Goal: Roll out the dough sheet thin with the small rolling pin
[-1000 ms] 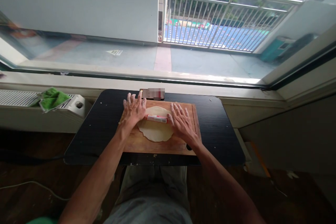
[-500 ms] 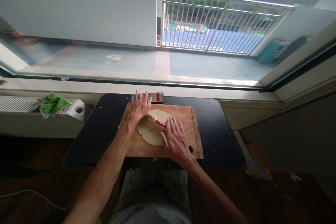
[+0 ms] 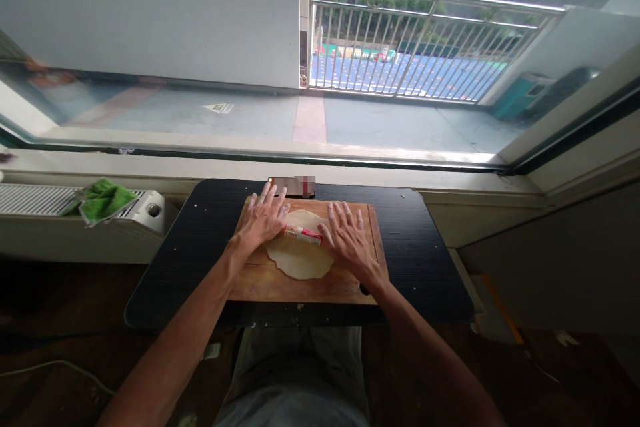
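Observation:
A thin round sheet of dough [image 3: 300,265] lies on a wooden cutting board [image 3: 265,288]. Across its upper part rests a slim red-and-white printed cylinder [image 3: 303,234], used as a roller under both palms. My left hand [image 3: 264,219] is spread over the cylinder's left end, its fingers stretched forward past the board's far edge. Over the right end lies my right hand [image 3: 350,240], flat with fingers apart. Both cylinder ends are hidden under the hands. White powder coats the fingertips.
The board sits on a black table [image 3: 170,273] with rounded corners. A flat phone-like object [image 3: 290,187] stands at its far edge, partly blurred. Left of the table, a green cloth [image 3: 107,201] hangs on a white radiator [image 3: 145,215]. A window sill [image 3: 360,177] runs behind.
My right hand has moved away from me and a little right; my left has come slightly nearer. The cylinder has turned from a steep slant to nearly crosswise.

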Demonstrator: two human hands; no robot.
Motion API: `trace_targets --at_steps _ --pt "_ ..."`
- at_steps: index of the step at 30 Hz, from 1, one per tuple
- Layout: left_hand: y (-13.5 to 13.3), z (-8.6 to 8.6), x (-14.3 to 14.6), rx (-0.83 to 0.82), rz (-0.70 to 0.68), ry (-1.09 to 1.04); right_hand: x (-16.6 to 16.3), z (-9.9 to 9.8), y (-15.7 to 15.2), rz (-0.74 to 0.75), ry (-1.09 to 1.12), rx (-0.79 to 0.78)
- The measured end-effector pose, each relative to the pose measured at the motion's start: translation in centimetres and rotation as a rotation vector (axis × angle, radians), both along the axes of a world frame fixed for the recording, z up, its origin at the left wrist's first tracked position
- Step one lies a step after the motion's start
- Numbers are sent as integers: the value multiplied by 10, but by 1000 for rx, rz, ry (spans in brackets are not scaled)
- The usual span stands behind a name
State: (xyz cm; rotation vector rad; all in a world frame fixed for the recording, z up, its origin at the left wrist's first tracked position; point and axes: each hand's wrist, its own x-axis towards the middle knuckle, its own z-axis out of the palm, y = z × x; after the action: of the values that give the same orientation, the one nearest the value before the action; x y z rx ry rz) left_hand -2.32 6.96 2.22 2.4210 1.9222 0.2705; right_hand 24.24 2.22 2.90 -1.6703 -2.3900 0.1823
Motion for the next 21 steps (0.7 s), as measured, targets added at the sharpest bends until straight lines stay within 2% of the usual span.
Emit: trace_targets --at_steps 5,12,17,21 --pt "-31 -5 -3 53 12 3 3 2 31 17 -27 -28" --pt "-73 -18 5 73 100 -38 2 -1 86 250 -15 19" --pt "-104 -32 28 160 233 -125 -8 -4 121 446 -3 68" --pt "-132 -34 58 238 249 -193 -24 -11 145 580 45 107"
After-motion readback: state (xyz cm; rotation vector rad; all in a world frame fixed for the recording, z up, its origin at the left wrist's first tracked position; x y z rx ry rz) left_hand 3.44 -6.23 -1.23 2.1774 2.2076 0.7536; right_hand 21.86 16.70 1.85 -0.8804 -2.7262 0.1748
